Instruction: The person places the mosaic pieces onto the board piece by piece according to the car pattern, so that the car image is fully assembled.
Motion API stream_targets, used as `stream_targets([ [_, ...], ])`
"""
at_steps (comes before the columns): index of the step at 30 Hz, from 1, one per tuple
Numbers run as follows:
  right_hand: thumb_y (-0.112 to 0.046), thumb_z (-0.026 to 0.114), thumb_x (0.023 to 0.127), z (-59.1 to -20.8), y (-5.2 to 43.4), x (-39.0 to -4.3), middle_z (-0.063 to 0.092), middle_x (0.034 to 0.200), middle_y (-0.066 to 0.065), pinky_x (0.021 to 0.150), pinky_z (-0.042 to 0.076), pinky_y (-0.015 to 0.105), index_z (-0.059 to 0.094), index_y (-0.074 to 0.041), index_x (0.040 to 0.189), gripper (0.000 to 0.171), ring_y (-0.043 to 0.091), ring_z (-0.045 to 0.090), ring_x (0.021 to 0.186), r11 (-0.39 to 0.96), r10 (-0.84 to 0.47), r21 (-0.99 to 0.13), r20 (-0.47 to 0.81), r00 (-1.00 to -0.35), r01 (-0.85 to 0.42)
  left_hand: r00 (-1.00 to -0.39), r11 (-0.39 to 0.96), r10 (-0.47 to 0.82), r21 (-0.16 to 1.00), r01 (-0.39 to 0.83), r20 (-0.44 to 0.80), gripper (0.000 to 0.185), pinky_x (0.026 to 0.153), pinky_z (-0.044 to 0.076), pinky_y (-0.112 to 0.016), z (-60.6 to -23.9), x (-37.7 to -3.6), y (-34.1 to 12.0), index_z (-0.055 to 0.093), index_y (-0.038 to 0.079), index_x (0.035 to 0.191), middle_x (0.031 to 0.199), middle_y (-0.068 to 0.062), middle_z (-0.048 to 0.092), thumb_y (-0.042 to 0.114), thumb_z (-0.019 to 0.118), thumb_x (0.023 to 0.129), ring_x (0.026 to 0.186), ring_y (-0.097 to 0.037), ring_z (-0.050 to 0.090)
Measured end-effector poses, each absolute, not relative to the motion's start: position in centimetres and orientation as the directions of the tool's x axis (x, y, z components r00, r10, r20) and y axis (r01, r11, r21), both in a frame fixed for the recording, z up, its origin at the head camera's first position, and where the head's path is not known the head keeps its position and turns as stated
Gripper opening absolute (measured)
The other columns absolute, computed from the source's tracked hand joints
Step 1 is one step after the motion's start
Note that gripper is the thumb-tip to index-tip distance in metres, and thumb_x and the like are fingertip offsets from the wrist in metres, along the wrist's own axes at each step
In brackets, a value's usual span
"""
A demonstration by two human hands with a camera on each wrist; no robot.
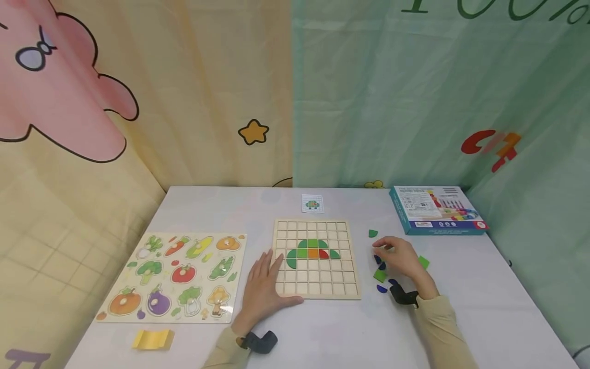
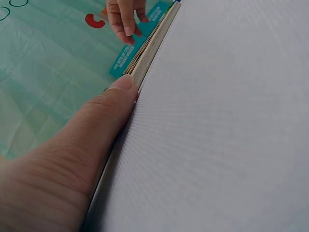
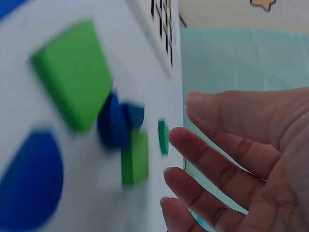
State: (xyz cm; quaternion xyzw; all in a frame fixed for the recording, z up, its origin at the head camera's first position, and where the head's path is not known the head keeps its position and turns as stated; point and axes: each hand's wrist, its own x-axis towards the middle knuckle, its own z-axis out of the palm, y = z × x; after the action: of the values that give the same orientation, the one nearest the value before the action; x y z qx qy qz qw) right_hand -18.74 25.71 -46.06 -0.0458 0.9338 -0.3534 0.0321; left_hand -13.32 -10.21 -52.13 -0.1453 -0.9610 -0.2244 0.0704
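Observation:
A wooden grid board (image 1: 329, 296) lies in front of me, with green tiles, an orange tile (image 1: 313, 253) and a red tile (image 1: 323, 253) set in its cells. My left hand (image 1: 264, 287) rests at the board's left edge, its thumb stretched along the near edge. To the right of the board, my right hand (image 1: 403, 259) hovers over loose pieces; nothing shows between its parted thumb and fingers in the right wrist view. Around it are a green quarter-circle (image 1: 373, 233), green squares (image 1: 380, 275) and several blue curved pieces (image 1: 382, 289).
A vegetable puzzle board (image 1: 100, 316) lies at the left, a yellow folded strip (image 1: 153, 340) nearer me. Behind the grid board is a small picture card (image 1: 312, 204). A teal-sided box (image 1: 438, 211) sits at the back right. Printed curtains surround the table.

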Motion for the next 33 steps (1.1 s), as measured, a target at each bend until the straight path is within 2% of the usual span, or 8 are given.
stream_targets([
  [3,-0.012,0.065,0.090,-46.3,27.1,-18.5,0.063,0.108,0.017,0.086,0.047,0.050,0.066,0.001,0.108,0.023,0.035,0.054,0.101,0.758,-0.104,-0.650,-0.053,-0.993,-0.045,-0.947,0.857,0.249,0.409,0.313,0.203,0.118,0.113,0.010,-0.045,-52.2,-13.4,-10.2,0.032,0.012,0.149,0.155,-0.014,0.017,0.082,0.063,0.059,0.142,-0.031,0.011],
  [9,-0.008,0.066,0.088,-47.2,28.3,-18.1,0.061,0.109,0.019,0.091,0.044,0.054,0.066,0.003,0.111,0.026,0.037,0.053,0.103,0.774,-0.169,-0.619,0.002,-0.986,-0.134,-0.947,0.860,0.249,0.405,0.312,0.202,0.118,0.113,0.010,-0.045,-52.2,-13.5,-10.2,0.032,0.013,0.149,0.156,-0.014,0.016,0.084,0.060,0.059,0.142,-0.030,0.010],
  [15,-0.007,0.067,0.087,-47.7,28.7,-17.0,0.057,0.105,0.015,0.090,0.043,0.056,0.069,-0.001,0.109,0.023,0.036,0.049,0.103,0.810,-0.147,-0.569,0.030,-0.989,-0.138,-0.945,0.852,0.260,0.413,0.322,0.200,0.117,0.113,0.010,-0.045,-52.2,-13.4,-9.9,0.032,0.013,0.149,0.155,-0.015,0.017,0.084,0.060,0.060,0.142,-0.031,0.011],
  [25,-0.002,0.069,0.084,-47.5,28.6,-16.2,0.058,0.101,0.013,0.089,0.044,0.054,0.070,0.001,0.107,0.023,0.035,0.050,0.100,0.812,-0.135,-0.566,0.056,-0.989,-0.143,-0.945,0.866,0.252,0.386,0.317,0.211,0.118,0.113,0.012,-0.046,-52.5,-13.4,-10.0,0.033,0.013,0.149,0.155,-0.014,0.018,0.087,0.056,0.059,0.141,-0.031,0.012],
  [33,-0.003,0.071,0.082,-47.6,28.1,-16.2,0.059,0.102,0.015,0.088,0.045,0.053,0.069,0.001,0.101,0.019,0.035,0.051,0.099,0.825,-0.104,-0.552,0.066,-0.992,-0.123,-0.945,0.858,0.249,0.403,0.317,0.212,0.118,0.113,0.010,-0.045,-52.5,-13.3,-10.2,0.033,0.013,0.148,0.155,-0.015,0.017,0.085,0.058,0.059,0.142,-0.031,0.011],
])
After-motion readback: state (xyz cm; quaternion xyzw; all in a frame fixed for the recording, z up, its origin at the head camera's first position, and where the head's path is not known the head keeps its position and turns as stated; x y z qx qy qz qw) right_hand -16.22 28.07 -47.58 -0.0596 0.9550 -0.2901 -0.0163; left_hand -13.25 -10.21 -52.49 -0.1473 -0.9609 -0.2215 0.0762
